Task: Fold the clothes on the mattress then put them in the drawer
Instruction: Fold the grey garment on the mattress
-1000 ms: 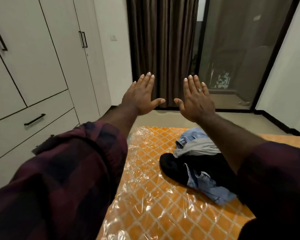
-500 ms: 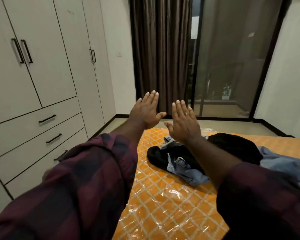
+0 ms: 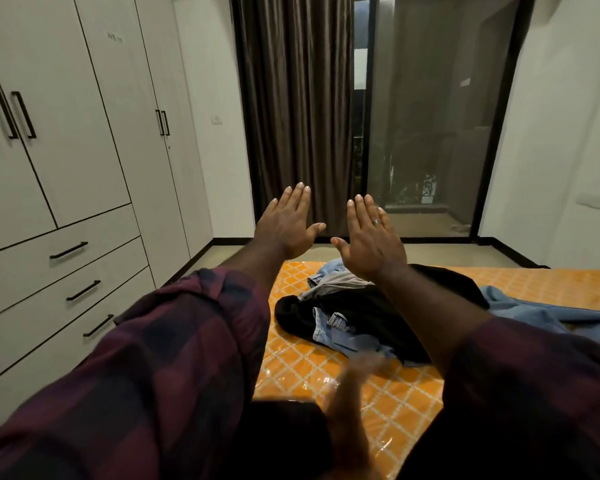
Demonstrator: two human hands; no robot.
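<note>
A heap of clothes [image 3: 357, 317] lies on the orange plastic-wrapped mattress [image 3: 302, 368]: a black garment, light blue jeans and a grey piece on top. More blue denim [image 3: 541, 311] trails off to the right. My left hand [image 3: 286, 223] and my right hand [image 3: 371, 240] are held up side by side above the far end of the mattress, backs toward me, fingers straight, holding nothing. Three drawers [image 3: 70, 251] with black handles sit in the wardrobe at the left, all closed. A blurred hand [image 3: 352, 393] shows low in the middle.
White wardrobe doors [image 3: 94, 116] fill the left wall. A brown curtain [image 3: 291, 109] and a dark glass sliding door [image 3: 433, 116] stand ahead. A strip of floor [image 3: 219, 254] runs between wardrobe and mattress.
The view has tilted up and turned, showing more wardrobe and drawers. Both hands stay raised and flat. A blurred hand has appeared at the bottom.
</note>
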